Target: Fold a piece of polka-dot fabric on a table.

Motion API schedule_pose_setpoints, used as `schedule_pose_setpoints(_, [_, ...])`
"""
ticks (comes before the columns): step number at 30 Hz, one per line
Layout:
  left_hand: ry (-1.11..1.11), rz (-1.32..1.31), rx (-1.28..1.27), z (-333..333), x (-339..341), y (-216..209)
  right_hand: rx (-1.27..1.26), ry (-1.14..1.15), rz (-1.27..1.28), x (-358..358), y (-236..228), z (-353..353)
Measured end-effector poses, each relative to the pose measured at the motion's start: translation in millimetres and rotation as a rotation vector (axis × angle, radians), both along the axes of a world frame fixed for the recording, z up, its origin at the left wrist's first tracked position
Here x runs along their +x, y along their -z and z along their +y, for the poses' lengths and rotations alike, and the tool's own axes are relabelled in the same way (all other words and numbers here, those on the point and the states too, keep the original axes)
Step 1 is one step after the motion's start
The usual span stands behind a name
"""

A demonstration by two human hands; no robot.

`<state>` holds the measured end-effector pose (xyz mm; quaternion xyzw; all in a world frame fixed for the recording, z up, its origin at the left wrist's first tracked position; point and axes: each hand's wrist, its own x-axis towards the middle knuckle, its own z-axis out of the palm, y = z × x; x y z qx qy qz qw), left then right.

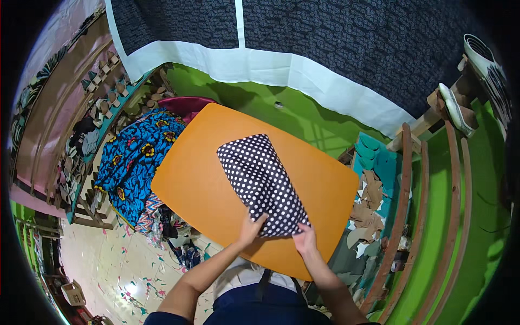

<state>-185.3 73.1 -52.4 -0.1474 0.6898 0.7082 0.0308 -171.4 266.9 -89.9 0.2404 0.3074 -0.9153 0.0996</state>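
Note:
A folded black cloth with white polka dots (262, 181) lies on an orange table (189, 157), its long side running from the far middle toward me. My left hand (251, 228) grips its near left corner, thumb on top and the other fingers hidden at the edge. At the near right corner, my right hand (305, 238) pinches the cloth's edge. Slight wrinkles cross the cloth close to my hands, while its far end rests flat on the tabletop.
Blue flowered fabric (138, 154) is heaped against the table's left side. Wooden rails (398, 206) and a teal bin of brown scraps (371, 189) stand at the right. Shelves of shoe forms (100, 108) line the far left. Scraps litter the floor (108, 265).

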Motion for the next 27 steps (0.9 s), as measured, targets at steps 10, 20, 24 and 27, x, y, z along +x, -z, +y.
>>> schedule_pose_setpoints(10, [0.172, -0.386, 0.111, -67.7, 49.7, 18.3, 0.475, -0.756, 0.020, -1.5, -29.5, -6.5])
schedule_pose_setpoints(20, [0.126, -0.380, -0.178, -171.1, -50.6, -3.4, 0.711, -0.478, 0.002, -72.7, -47.7, -41.8])
schedule_pose_setpoints(24, [0.084, -0.221, 0.207, -157.9, -119.2, 15.8, 0.481, -0.421, 0.005, -134.5, -33.3, -67.7])
schedule_pose_setpoints(27, [-0.090, -0.203, -0.236, -141.0, -139.3, 25.9, 0.514, -0.521, -0.048, -149.9, -38.0, -90.5])
